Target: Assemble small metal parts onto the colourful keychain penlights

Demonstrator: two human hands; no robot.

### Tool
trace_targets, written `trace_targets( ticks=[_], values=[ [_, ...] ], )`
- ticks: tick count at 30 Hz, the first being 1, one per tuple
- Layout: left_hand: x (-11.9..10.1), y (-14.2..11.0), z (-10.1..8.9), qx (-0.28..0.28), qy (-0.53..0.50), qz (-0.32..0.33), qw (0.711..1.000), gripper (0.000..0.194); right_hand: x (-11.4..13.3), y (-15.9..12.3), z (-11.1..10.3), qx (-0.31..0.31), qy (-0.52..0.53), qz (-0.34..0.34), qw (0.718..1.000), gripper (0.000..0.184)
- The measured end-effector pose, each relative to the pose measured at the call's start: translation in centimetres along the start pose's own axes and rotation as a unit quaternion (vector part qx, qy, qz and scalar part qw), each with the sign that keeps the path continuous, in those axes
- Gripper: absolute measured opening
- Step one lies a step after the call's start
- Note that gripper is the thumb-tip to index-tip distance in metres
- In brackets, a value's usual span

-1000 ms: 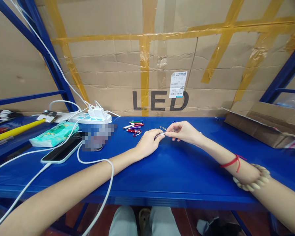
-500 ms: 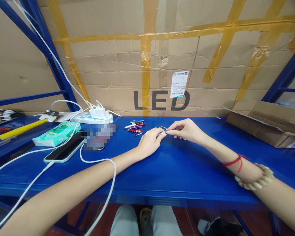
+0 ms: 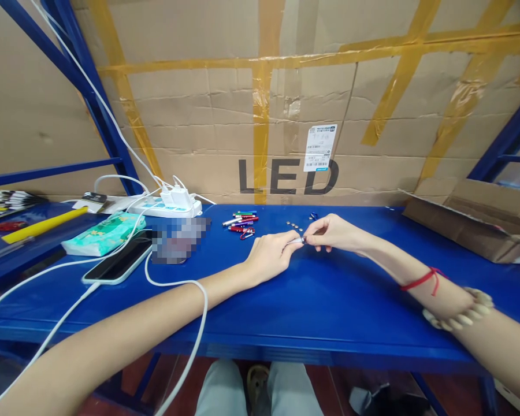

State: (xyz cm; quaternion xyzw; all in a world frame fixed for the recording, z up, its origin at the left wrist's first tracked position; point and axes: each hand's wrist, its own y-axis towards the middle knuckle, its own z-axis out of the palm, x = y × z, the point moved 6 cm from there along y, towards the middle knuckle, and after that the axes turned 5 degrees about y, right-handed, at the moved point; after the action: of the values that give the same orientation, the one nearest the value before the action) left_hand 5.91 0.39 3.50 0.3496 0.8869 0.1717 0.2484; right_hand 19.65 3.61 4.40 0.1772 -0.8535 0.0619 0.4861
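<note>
My left hand [image 3: 269, 255] is closed around a small silver tube [image 3: 294, 240], which points to the right over the blue table [image 3: 312, 312]. At its right end, the thumb and fingers of my right hand [image 3: 334, 232] pinch the tip, and the two hands almost meet. Just behind them lie several small round metal discs [image 3: 293, 225] and a small blue clip [image 3: 314, 216]. Left of these is a loose group of slim coloured metal tubes [image 3: 242, 218], with a red carabiner clip [image 3: 247, 233] in front. My fingers hide part of the silver tube.
On the left are a phone [image 3: 119, 257] on a white cable [image 3: 203, 306], a green tissue pack [image 3: 106, 234], a power strip [image 3: 177, 202] and a yellow stick [image 3: 45, 225]. An open cardboard box [image 3: 459, 225] stands at right; a large taped carton [image 3: 190, 127] backs the table.
Both hands have shifted slightly right with the silver tube. The metal discs and blue clip behind them now show more clearly. The view has moved a little.
</note>
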Motion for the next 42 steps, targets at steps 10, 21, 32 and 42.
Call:
trace_targets(
  ticks=[10,21,32,42],
  values=[
    [-0.2,-0.1,0.2,0.018,0.056,0.011,0.998,0.011,1.1,-0.5,0.8,0.058,-0.019,-0.051,0.997,0.026],
    [-0.5,-0.2,0.6,0.068,0.042,0.053,0.995,0.010,1.2,-1.6,2.0,0.207,-0.032,-0.033,0.977,0.039],
    [-0.5,-0.2,0.5,0.051,0.026,0.054,0.997,0.010,1.2,-1.8,2.4,0.218,-0.018,-0.017,0.976,0.047],
    [0.4,0.3,0.8,0.084,0.038,-0.031,0.995,0.018,0.0,-0.7,2.3,0.151,-0.076,-0.023,0.985,0.053]
  ],
)
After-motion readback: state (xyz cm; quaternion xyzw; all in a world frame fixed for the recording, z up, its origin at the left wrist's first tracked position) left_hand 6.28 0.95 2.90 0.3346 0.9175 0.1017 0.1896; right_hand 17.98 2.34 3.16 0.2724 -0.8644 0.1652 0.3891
